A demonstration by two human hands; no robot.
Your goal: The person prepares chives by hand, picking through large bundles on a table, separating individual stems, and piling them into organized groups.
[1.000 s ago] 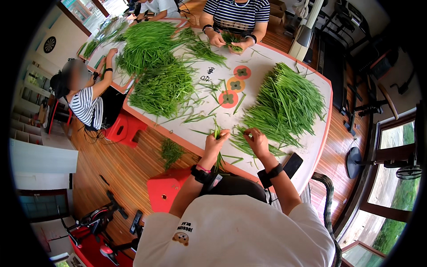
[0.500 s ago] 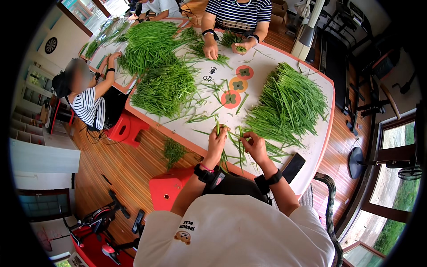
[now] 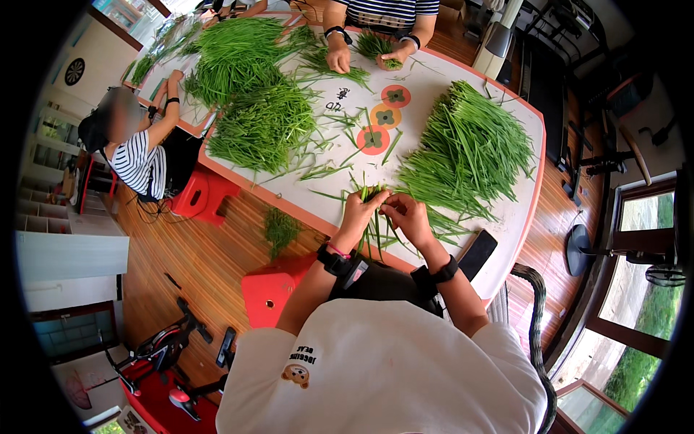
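Note:
At the near edge of the table (image 3: 506, 278), my left hand (image 3: 358, 214) is closed around a small bunch of garlic chives (image 3: 371, 192), their ends poking out above the fingers. My right hand (image 3: 408, 218) is beside it, fingertips pinched together and touching the left fingers. Stalks hang down between the two hands, and the right hand seems to grip some of them. A big heap of garlic chives (image 3: 470, 155) lies to the right, just beyond my right hand. Loose cut stalks (image 3: 329, 171) are scattered to the left of my hands.
More chive piles (image 3: 262, 126) cover the table's left side. A black phone (image 3: 478, 254) lies by my right forearm. Across the table a person's hands (image 3: 338, 56) handle chives; another person (image 3: 141, 155) sits at the left. Red stools (image 3: 267, 298) stand on the floor.
My hands, apart half a second ago, have come together, the right moving left to touch the left. The view has shifted slightly.

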